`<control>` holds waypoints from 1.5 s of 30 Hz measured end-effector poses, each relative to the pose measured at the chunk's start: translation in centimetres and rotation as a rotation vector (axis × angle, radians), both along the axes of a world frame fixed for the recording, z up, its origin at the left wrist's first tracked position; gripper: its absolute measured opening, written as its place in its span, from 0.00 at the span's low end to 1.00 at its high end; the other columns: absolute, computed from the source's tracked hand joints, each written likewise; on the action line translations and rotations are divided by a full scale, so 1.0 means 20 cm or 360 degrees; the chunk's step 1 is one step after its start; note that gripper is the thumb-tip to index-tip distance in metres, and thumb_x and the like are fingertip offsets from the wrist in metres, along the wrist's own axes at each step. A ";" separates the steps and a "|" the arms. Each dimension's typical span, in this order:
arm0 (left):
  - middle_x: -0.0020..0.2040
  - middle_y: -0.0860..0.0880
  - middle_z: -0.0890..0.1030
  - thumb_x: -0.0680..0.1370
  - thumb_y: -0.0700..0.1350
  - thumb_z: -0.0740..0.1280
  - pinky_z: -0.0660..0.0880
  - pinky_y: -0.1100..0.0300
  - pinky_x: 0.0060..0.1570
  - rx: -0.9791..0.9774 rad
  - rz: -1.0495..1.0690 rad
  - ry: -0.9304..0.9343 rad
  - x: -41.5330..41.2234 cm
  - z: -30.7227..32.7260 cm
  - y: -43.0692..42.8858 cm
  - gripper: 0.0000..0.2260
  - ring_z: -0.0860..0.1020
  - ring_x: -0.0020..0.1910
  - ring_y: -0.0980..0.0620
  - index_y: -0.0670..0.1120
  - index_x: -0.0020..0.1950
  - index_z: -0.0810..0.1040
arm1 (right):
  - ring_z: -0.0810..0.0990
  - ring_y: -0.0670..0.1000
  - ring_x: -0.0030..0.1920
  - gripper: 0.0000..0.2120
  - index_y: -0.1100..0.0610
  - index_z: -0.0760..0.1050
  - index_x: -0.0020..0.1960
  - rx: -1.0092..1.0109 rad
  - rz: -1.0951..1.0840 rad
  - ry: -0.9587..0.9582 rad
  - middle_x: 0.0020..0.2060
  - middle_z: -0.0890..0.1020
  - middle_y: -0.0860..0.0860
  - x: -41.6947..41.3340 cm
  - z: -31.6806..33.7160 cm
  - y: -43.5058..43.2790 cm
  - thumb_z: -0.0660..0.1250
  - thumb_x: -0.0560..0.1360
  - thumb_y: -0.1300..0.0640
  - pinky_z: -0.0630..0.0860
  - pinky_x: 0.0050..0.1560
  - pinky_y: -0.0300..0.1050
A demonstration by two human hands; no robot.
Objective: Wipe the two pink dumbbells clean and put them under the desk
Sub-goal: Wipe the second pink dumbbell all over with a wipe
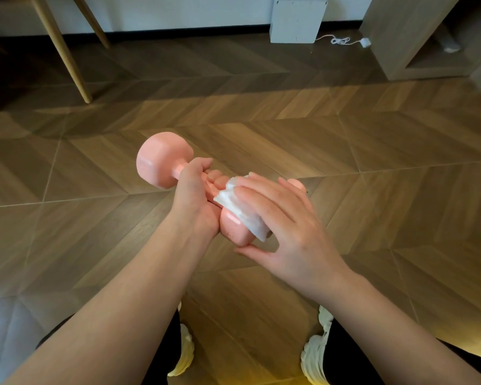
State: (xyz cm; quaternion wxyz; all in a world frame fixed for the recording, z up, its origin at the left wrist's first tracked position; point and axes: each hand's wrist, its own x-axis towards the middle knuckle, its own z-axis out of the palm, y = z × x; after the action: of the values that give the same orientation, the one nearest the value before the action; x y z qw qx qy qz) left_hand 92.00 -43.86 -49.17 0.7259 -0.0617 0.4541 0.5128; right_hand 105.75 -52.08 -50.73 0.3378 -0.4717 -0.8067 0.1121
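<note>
The left hand (195,195) is wrapped around the handle (179,169) of a pink dumbbell (161,159), fingers curled over it, so the bar is gripped in the fist. The dumbbell is held in the air above the wooden floor (372,140), slanting. Its far head sticks out beyond the left hand's knuckles, up and to the left. Its near head (233,229) sits just by the heel of that hand, toward the person.

The right hand (289,223) lies over the near head with a white wipe (242,209) under its fingers (261,190). The fingers are spread and nearly straight, pressing the wipe against the pink surface, and the thumb (250,250) reaches under the head's lower edge. The wipe is crumpled and covers the side of the head next to the left hand's fingertips.

Just past the right hand's knuckles a small pink sliver (296,184) shows. It may be the second dumbbell, but the hand hides nearly all of it.

Below the forearms are two pale shoes (185,348). Well beyond both hands stand a white box (296,18) with a coiled white cable (339,40) beside it, and slanted wooden legs (64,51) off to the left.
</note>
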 end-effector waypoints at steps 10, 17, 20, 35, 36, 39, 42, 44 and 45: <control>0.23 0.53 0.60 0.79 0.39 0.60 0.62 0.69 0.21 -0.0007 0.0126 -0.0068 0.00 0.00 0.01 0.17 0.59 0.18 0.55 0.48 0.32 0.59 | 0.70 0.36 0.65 0.44 0.35 0.65 0.69 -0.0846 -0.0195 0.0542 0.62 0.73 0.32 -0.02 0.03 0.00 0.83 0.61 0.52 0.74 0.64 0.43; 0.22 0.53 0.60 0.79 0.39 0.61 0.62 0.68 0.21 0.0036 0.0094 -0.0042 0.00 0.00 0.01 0.18 0.59 0.18 0.56 0.49 0.32 0.57 | 0.68 0.48 0.73 0.35 0.57 0.69 0.72 -0.0092 -0.0040 0.0094 0.70 0.73 0.50 -0.02 0.00 0.01 0.79 0.68 0.54 0.62 0.72 0.43; 0.22 0.53 0.60 0.79 0.39 0.60 0.62 0.69 0.21 0.0045 0.0133 -0.0077 0.01 0.02 0.01 0.17 0.59 0.18 0.55 0.49 0.32 0.58 | 0.70 0.38 0.68 0.40 0.46 0.67 0.71 -0.0556 -0.0150 0.0366 0.66 0.74 0.39 -0.02 0.02 0.01 0.82 0.64 0.52 0.69 0.66 0.38; 0.22 0.53 0.60 0.78 0.40 0.61 0.61 0.67 0.27 0.0009 0.0064 -0.0076 -0.02 0.03 0.01 0.21 0.59 0.21 0.57 0.49 0.27 0.59 | 0.70 0.52 0.72 0.29 0.62 0.73 0.68 0.0140 -0.0029 0.0041 0.68 0.75 0.54 -0.02 -0.01 0.00 0.78 0.71 0.55 0.67 0.69 0.57; 0.22 0.54 0.60 0.78 0.40 0.61 0.61 0.67 0.26 0.0008 0.0055 -0.0077 -0.02 0.02 0.01 0.20 0.59 0.21 0.57 0.49 0.27 0.59 | 0.71 0.52 0.71 0.29 0.61 0.73 0.68 0.0149 -0.0030 0.0029 0.67 0.75 0.54 -0.02 -0.01 0.00 0.78 0.71 0.54 0.67 0.69 0.57; 0.22 0.53 0.60 0.78 0.39 0.60 0.63 0.68 0.22 0.0040 0.0090 -0.0083 0.00 0.03 0.00 0.18 0.59 0.18 0.56 0.49 0.30 0.58 | 0.70 0.47 0.71 0.34 0.56 0.70 0.70 -0.0112 -0.0069 0.0122 0.68 0.74 0.49 -0.01 0.00 0.02 0.79 0.67 0.52 0.67 0.69 0.52; 0.23 0.52 0.60 0.78 0.39 0.60 0.64 0.68 0.21 0.0056 0.0094 -0.0092 0.01 0.04 0.00 0.18 0.60 0.17 0.55 0.49 0.31 0.59 | 0.68 0.38 0.67 0.40 0.50 0.69 0.71 -0.0553 -0.0162 0.0343 0.66 0.73 0.41 -0.01 0.02 0.02 0.82 0.63 0.50 0.67 0.66 0.38; 0.23 0.53 0.60 0.78 0.39 0.60 0.63 0.68 0.21 0.0065 0.0077 -0.0105 0.00 0.03 0.00 0.17 0.60 0.18 0.55 0.49 0.31 0.59 | 0.70 0.38 0.65 0.41 0.43 0.67 0.71 -0.0760 -0.0164 0.0506 0.64 0.73 0.36 -0.01 0.02 0.01 0.82 0.62 0.50 0.69 0.62 0.33; 0.23 0.53 0.61 0.78 0.39 0.60 0.63 0.68 0.21 0.0071 0.0070 -0.0104 0.00 0.03 0.00 0.17 0.60 0.18 0.55 0.48 0.31 0.59 | 0.70 0.39 0.65 0.41 0.42 0.67 0.71 -0.0786 -0.0163 0.0537 0.64 0.73 0.35 -0.01 0.02 0.01 0.82 0.62 0.51 0.70 0.61 0.35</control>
State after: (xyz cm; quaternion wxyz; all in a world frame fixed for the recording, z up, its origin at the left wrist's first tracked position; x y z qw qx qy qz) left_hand 92.06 -43.85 -48.47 0.7300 -0.0722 0.4173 0.5365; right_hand 105.45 -51.82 -50.38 0.3473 -0.5545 -0.6626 0.3645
